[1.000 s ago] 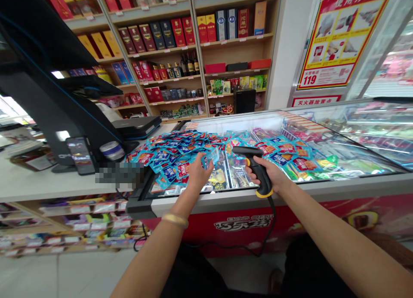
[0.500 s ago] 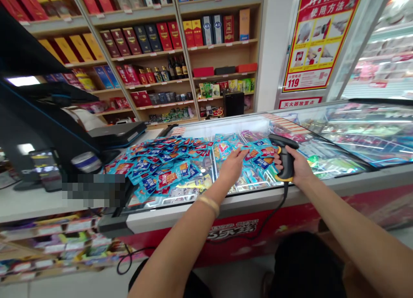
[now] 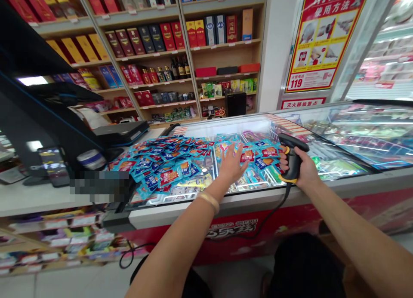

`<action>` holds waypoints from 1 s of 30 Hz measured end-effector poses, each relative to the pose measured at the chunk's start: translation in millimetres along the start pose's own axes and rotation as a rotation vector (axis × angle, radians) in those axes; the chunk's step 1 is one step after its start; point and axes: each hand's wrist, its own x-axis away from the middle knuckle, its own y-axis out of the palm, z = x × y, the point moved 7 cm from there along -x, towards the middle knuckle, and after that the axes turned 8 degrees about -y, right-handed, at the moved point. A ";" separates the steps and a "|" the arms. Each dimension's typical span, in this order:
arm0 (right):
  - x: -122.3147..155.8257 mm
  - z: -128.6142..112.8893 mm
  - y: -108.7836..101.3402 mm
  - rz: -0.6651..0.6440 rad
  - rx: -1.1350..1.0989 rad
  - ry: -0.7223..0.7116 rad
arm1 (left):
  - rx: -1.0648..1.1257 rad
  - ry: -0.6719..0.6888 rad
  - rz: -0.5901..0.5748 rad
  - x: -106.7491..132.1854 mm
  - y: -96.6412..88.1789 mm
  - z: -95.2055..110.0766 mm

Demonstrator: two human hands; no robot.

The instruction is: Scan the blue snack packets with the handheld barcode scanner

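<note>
My right hand (image 3: 305, 169) is wrapped round a black and yellow barcode scanner (image 3: 293, 162), its cable hanging down over the freezer's front. My left hand (image 3: 232, 164) is spread, with its fingers apart, over the freezer's glass top (image 3: 206, 171). Just beyond its fingertips lie a few blue and red snack packets (image 3: 263, 154). To the left of this hand, a large heap of similar small packets (image 3: 161, 160) covers the left part of the glass. Whether my left fingertips touch a packet cannot be made out.
A black checkout terminal (image 3: 41, 96) stands at the left on a white counter (image 3: 35, 203), with a phone (image 3: 53, 167) before it. Shelves of boxed bottles (image 3: 155, 40) line the back wall. The scanner's cable (image 3: 271, 220) droops along the red freezer front (image 3: 290, 220).
My left hand has gone from fingers pinched together at the packets to fingers spread, a little further left. The right hand still grips the scanner. The whole view has shifted slightly.
</note>
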 end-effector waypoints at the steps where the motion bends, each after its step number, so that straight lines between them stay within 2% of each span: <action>1: 1.9 1.2 3.0 -0.008 -0.002 -0.009 | -0.013 -0.017 0.035 2.4 -9.3 -10.8; 4: 7.4 12.8 23.8 -0.075 -0.007 -0.016 | -0.081 -0.098 0.138 15.1 -40.9 -54.4; 8: 15.2 48.8 66.5 -0.169 0.000 0.079 | -0.202 -0.311 0.264 43.7 -78.9 -118.7; 10: 19.8 69.7 84.7 -0.205 0.007 0.150 | -0.256 -0.405 0.282 59.0 -90.4 -141.1; 12: 24.5 88.3 96.0 -0.228 0.020 0.230 | -0.286 -0.459 0.272 72.1 -98.1 -154.6; 17: 33.8 110.8 99.0 -0.241 0.059 0.389 | -0.316 -0.393 0.165 92.5 -108.0 -163.9; 21: 39.1 113.5 100.2 -0.286 0.093 0.472 | -0.373 -0.388 0.029 101.4 -102.4 -175.4; 24: 41.2 113.6 102.0 -0.293 0.101 0.493 | -0.362 -0.412 0.015 104.7 -97.6 -183.1; 26: 43.2 114.7 103.1 -0.301 0.102 0.516 | -0.316 -0.406 0.093 105.6 -99.8 -183.5; 30: 45.0 114.9 103.7 -0.307 0.099 0.520 | -0.080 -0.326 0.464 108.7 -116.8 -172.9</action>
